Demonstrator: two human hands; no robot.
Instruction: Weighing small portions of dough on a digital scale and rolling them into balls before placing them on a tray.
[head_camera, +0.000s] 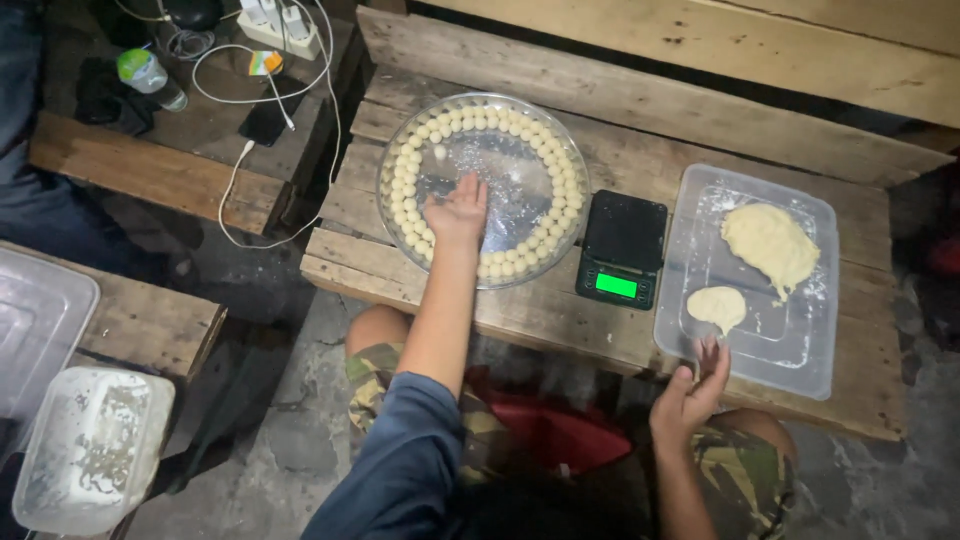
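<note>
Round glass tray (505, 160) upper centre, ringed with dough balls (404, 190); left hand (457, 213) flat inside its lower-left rim, open, empty; right hand (690, 392) lower right, loosely open, empty, just below small dough lump (717, 306) in plastic lid (800, 350).

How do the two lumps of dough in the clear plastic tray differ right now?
The bigger lump of dough lies toward the far end of the clear plastic tray; the smaller lump of dough lies nearer the person, close to the right hand. The bigger one is long and uneven, stretched at a slant; the smaller one is a rounder, flattened oval. Both are pale cream, lie apart on the floury tray bottom, and neither is touched by a hand.
</note>
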